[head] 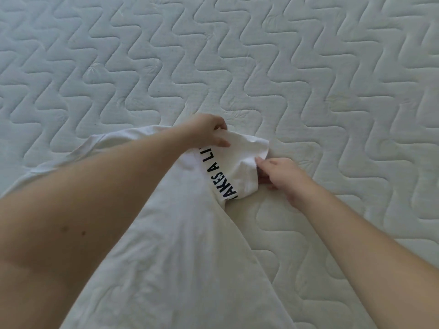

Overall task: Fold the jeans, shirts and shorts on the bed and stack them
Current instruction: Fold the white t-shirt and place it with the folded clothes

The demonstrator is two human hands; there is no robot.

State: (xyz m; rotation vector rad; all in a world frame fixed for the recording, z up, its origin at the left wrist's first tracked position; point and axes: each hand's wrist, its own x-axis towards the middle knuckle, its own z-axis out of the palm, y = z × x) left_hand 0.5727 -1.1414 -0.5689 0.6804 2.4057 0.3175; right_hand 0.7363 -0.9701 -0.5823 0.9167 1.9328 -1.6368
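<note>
White cotton, printed with a strip of black capital letters, lay spread down the middle of the quilted pale mattress of the bed [308, 55]: this white T-shirt [180, 245] ran from the near edge of the view up to the person's hands. The left hand [209, 131] pinched the turned-over sleeve [242, 160] at its top edge between thumb and fingers. The right hand [278, 176] pressed against the sleeve's right edge, with the fingers seemingly tucked beneath the cloth, though whether they had closed on it could not be told.

The step in hand seemed to be folding that sleeve inward over the body. To do it well, both hands would need to carry the edge across together, keep the crease straight along the shirt's side, then smooth the bunched cloth flat before releasing.

Nothing else lay on the visible bed; no jeans, shorts or stack showed. Only the left forearm [83, 205], crossing above the shirt, hid part of it.
</note>
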